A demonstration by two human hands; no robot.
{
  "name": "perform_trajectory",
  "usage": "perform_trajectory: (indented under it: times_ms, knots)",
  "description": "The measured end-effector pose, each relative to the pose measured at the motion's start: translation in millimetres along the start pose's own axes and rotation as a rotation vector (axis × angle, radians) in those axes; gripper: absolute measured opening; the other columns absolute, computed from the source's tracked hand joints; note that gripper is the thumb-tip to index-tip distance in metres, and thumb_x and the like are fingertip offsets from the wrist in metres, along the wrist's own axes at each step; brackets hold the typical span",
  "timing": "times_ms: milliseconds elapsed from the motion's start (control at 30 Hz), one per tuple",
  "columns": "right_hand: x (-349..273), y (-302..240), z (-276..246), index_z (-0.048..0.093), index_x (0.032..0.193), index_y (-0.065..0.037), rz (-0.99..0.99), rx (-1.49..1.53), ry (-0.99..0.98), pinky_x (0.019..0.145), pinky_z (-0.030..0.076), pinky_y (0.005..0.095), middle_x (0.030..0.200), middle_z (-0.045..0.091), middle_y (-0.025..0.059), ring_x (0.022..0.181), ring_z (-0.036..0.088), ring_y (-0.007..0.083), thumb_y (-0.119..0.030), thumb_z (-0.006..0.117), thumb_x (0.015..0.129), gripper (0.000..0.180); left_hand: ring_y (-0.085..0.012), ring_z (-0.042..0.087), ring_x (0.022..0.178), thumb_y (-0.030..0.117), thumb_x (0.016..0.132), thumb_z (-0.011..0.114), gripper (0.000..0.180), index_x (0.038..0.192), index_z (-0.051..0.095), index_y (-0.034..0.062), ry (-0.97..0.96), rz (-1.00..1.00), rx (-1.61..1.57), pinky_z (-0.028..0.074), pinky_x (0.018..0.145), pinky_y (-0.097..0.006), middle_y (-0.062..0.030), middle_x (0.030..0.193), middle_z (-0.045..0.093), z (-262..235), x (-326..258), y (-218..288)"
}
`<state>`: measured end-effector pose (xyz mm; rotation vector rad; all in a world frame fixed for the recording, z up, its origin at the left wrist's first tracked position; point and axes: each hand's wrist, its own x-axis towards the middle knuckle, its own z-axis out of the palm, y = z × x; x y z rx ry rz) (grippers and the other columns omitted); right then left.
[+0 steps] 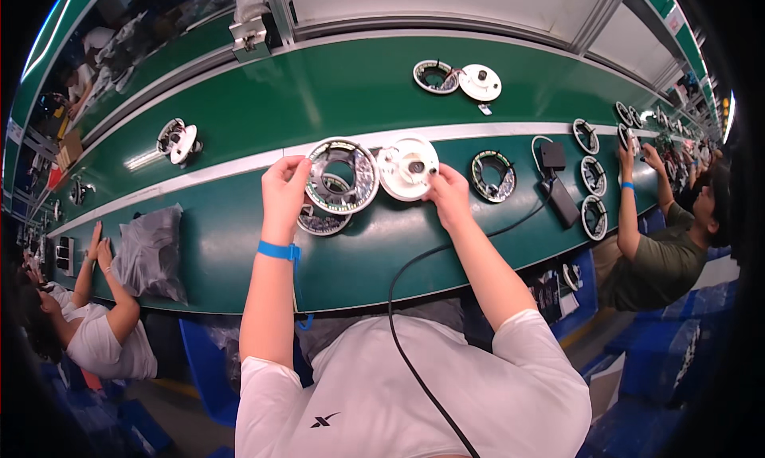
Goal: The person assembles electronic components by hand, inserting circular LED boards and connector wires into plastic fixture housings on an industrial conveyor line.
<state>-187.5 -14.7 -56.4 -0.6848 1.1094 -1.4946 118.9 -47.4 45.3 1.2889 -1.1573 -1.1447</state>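
My left hand (284, 193), with a blue wrist strap (276, 250) below it, grips the left edge of a ring-shaped housing (368, 179) with small parts set around its inside. My right hand (451, 197) pinches the lower right rim of a round white disc (396, 179) that bears a black lens-like piece in its middle. Disc and ring are held side by side, almost touching. Partly hidden under the held ring, a second ring housing (325, 225) lies on the green bench. Right of my right hand rests another ring housing (494, 177).
A black box (561, 203) and black cable (446, 248) lie right; the cable crosses my body. More rings (593, 175) line up near a co-worker (673, 243). Beyond the pale strip, ring-and-disc pairs (480, 83) sit on the green belt. A grey bag (150, 255) lies left, beside another person (107, 330).
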Motion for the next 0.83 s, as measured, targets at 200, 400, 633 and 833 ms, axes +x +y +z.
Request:
perform_trajectory:
  times_ms: [200,400,633,833]
  knots:
    - [109,35,82,0.055,0.134,0.01,-0.214,-0.011,0.088,0.058,0.058,0.0238,0.106,0.072,0.0126,0.077,0.069,0.0115,0.001,0.063,0.095,0.041,-0.0103,0.068,0.073,0.02,0.101,0.068,0.03,0.12,0.065,-0.0025,0.221,-0.067,-0.03,0.055,0.047,-0.024,-0.0074,0.098,0.074,-20,64,-37]
    - [154,54,110,0.064,0.126,0.004,-0.37,-0.205,0.144,0.062,0.056,0.0259,0.096,0.074,0.0069,0.07,0.065,0.0083,-0.005,0.069,0.091,0.037,-0.0177,0.072,0.079,0.02,0.102,0.067,0.028,0.121,0.061,0.0007,0.268,-0.13,-0.092,0.061,0.059,-0.032,-0.0092,0.105,0.073,-20,119,-50]
    - [175,59,122,0.067,0.117,0.002,-0.519,-0.552,0.202,0.073,0.057,0.0422,0.09,0.071,0.0192,0.077,0.069,0.0329,-0.015,0.07,0.087,0.034,-0.0248,0.074,0.091,0.021,0.103,0.066,0.028,0.124,0.059,0.0036,0.303,-0.221,-0.053,0.063,0.071,-0.041,-0.0103,0.114,0.07,-37,197,-81]
    - [172,48,132,0.067,0.101,-0.001,-0.473,-0.684,0.146,0.083,0.056,0.0507,0.095,0.071,0.0261,0.094,0.069,0.0445,-0.021,0.07,0.087,0.024,-0.0365,0.049,0.141,0.027,0.104,0.065,0.065,0.154,0.035,0.0,0.23,-0.104,-0.177,0.044,0.116,-0.046,-0.0201,0.15,0.047,-69,156,-116]
